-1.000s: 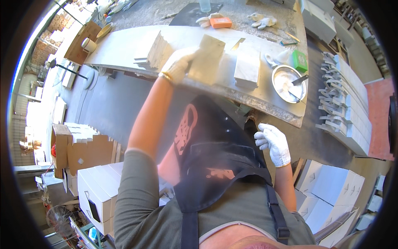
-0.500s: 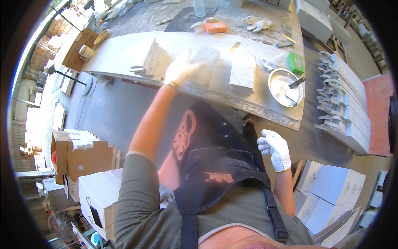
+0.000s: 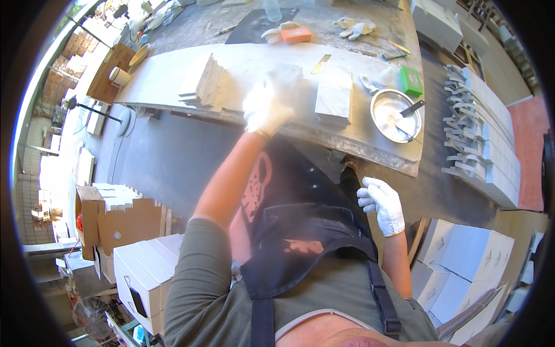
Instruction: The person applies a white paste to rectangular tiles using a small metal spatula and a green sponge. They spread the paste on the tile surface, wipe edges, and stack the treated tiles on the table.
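Observation:
My left hand point(image 3: 267, 113), in a white glove, is over the near edge of the long pale work board point(image 3: 156, 78). Glare and blur wash out its fingers, so their grip is hidden. A hazy greyish slab shape shows just beyond it. To its left leans a stack of thin white tiles point(image 3: 199, 78); to its right lies a neat stack of marbled white tiles point(image 3: 333, 99). My right hand point(image 3: 383, 207), also gloved in white, hangs beside my apron below the table, fingers loosely bent and apart, with nothing visible in it.
A metal bowl of white paste point(image 3: 388, 110) with a dark-handled tool stands at the right, beside a green box point(image 3: 411, 81). Farther back are an orange box point(image 3: 296, 34) and loose gloves point(image 3: 354, 28). White cartons point(image 3: 462, 260) stand behind my right arm, more point(image 3: 141, 277) at left.
My left hand has moved right and slightly nearer to me along the board's edge. My right hand stays almost where it was. The view has shifted slightly.

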A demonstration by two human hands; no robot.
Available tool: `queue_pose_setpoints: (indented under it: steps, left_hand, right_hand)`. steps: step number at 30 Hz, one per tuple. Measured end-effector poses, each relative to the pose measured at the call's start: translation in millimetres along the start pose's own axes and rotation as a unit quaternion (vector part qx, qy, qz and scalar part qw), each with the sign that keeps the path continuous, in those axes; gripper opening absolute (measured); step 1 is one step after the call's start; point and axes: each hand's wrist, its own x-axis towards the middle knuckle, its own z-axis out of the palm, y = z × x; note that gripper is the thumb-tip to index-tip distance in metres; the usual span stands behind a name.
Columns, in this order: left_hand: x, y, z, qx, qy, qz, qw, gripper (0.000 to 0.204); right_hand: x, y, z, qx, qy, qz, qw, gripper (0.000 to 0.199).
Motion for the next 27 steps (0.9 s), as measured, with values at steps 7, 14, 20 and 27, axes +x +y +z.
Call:
queue_pose_setpoints:
  steps: [7,14,20,27]
  left_hand:
    - [-6.6,0.0,-12.3,-0.022,0.012,0.036,0.999,0.114]
    - [-9.6,46.1,2.3,-0.153,0.150,0.277,0.937,0.061]
    - [45.9,96.0,26.4,-0.064,0.179,0.413,0.891,0.055]
    - [36.1,100.7,32.4,-0.038,0.156,0.443,0.882,0.051]
  right_hand:
    - [4.5,0.1,0.0,-0.014,-0.007,-0.007,1.000,0.039]
    - [11.0,-4.0,8.9,-0.005,-0.028,0.005,1.000,0.041]
    - [6.7,-5.4,12.5,-0.014,-0.015,0.000,1.000,0.041]
    - [1.5,1.2,4.7,-0.008,0.008,0.012,1.000,0.040]
